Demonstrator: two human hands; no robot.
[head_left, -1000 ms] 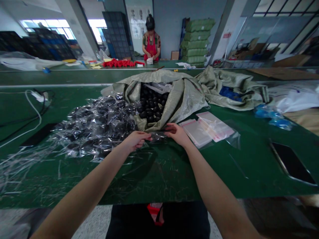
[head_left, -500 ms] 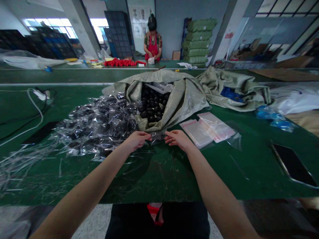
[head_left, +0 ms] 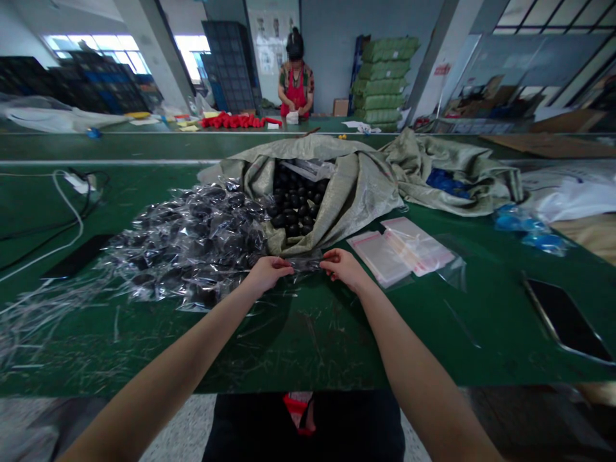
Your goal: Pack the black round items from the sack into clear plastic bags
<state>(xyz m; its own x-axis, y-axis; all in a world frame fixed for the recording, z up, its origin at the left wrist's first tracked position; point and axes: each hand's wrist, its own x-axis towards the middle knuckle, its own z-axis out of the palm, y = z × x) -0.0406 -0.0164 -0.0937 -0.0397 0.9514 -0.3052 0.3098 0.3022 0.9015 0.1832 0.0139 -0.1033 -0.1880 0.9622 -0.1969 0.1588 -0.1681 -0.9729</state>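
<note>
A: Hands first. What's the grip?

B: Left hand (head_left: 267,274) and right hand (head_left: 344,269) are both low over the near edge of the green workbench (head_left: 308,346), just apart. Fingers of each are curled shut on opposite ends of a clear plastic packet (head_left: 304,264). It's a pinch, not a full fist. The thumbs are hard to make out.

A: Where's the packet?

B: Held between the hands, just above the bench, touching the near side of the wrapped pile (head_left: 187,247). Its contents are too blurred to tell.

A: And that pile?

B: Black pieces in clear film, heaped left of the hands. Loose film scraps (head_left: 43,314) are strewn further left along the bench.

A: Straight ahead?

B: A woven sack (head_left: 353,192), pale green, lies open and slumped, full of unwrapped black round pieces (head_left: 294,205). Its lip sits just beyond the hands.

A: Right side?

B: Flat resealable bags (head_left: 399,250) lie in a small stack near the right hand. Further right, a phone (head_left: 565,321) lies face up.

A: Anyone else?

B: A co-worker (head_left: 295,83) in a red apron stands at the far bench, hands together, behind a row of red items (head_left: 235,120).
</note>
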